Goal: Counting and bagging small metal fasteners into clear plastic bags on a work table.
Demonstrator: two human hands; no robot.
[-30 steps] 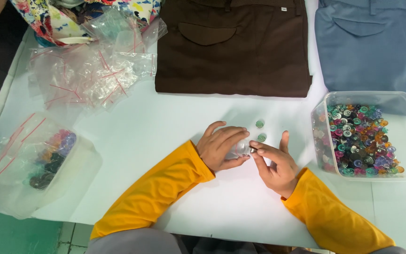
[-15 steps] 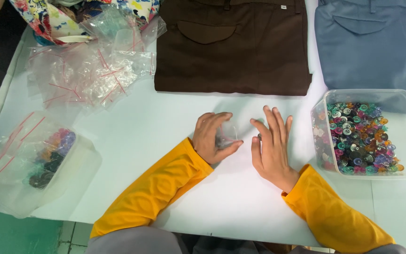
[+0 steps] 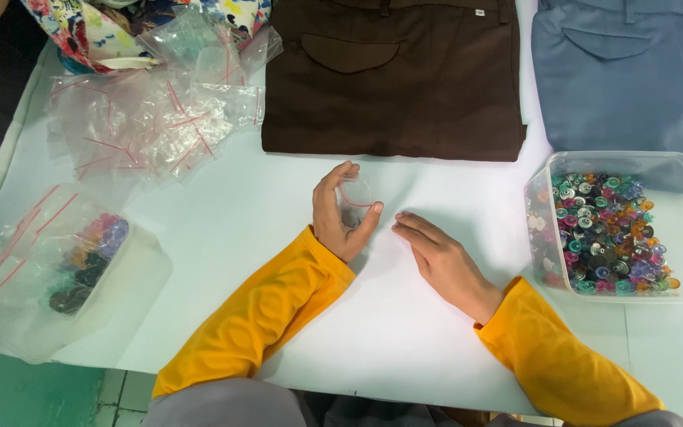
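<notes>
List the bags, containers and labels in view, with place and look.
Small clear zip bag, red seal line: in left hand.
Pile of empty clear zip bags: far left.
Clear tub of colourful buttons: right.
Clear bag of buttons: near left.
White tag: on brown garment.

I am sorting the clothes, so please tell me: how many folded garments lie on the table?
2. A brown garment lies at the top centre, and a blue garment at the top right, partly cut off. The floral fabric at top left may be another.

brown trousers [image 3: 393, 79], blue trousers [image 3: 626, 79], button tub [image 3: 677, 170]
</notes>
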